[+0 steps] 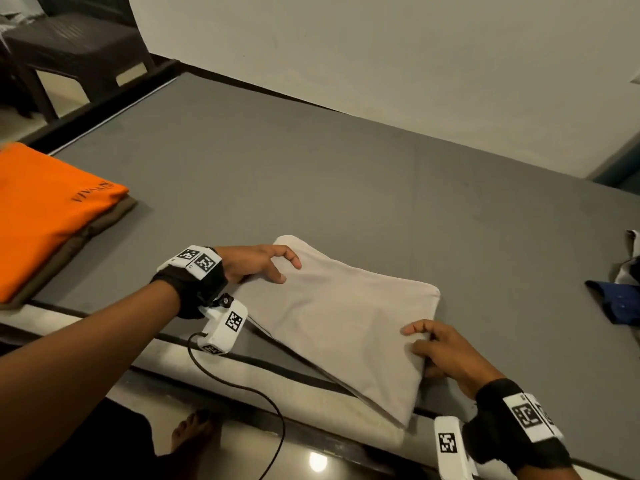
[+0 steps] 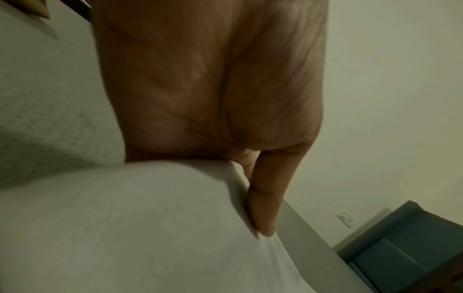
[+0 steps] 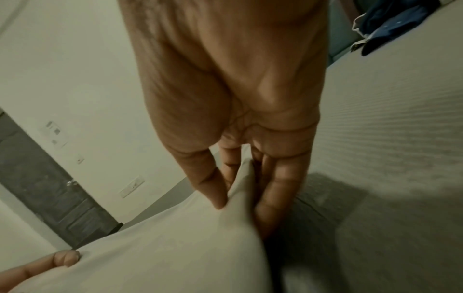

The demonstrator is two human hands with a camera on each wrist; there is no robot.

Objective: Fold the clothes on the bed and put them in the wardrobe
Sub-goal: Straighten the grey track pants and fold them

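Observation:
A folded beige garment [image 1: 339,317] lies near the front edge of the grey bed [image 1: 311,168], its near corner hanging over that edge. My left hand [image 1: 273,268] grips its far left corner, fingers curled on top. In the left wrist view the thumb [image 2: 265,208] presses along the cloth [image 2: 125,228]. My right hand [image 1: 426,344] pinches the right edge. The right wrist view shows that hand's thumb [image 3: 213,190] on top of the cloth [image 3: 162,247] and its fingers underneath.
A folded orange garment [image 1: 45,209] sits on a folded brown one [image 1: 100,223] at the bed's left end. Loose dark blue clothes [image 1: 620,303] lie at the right edge. A dark chair [image 1: 69,43] stands beyond the bed's far left. My bare foot [image 1: 194,441] is on the floor.

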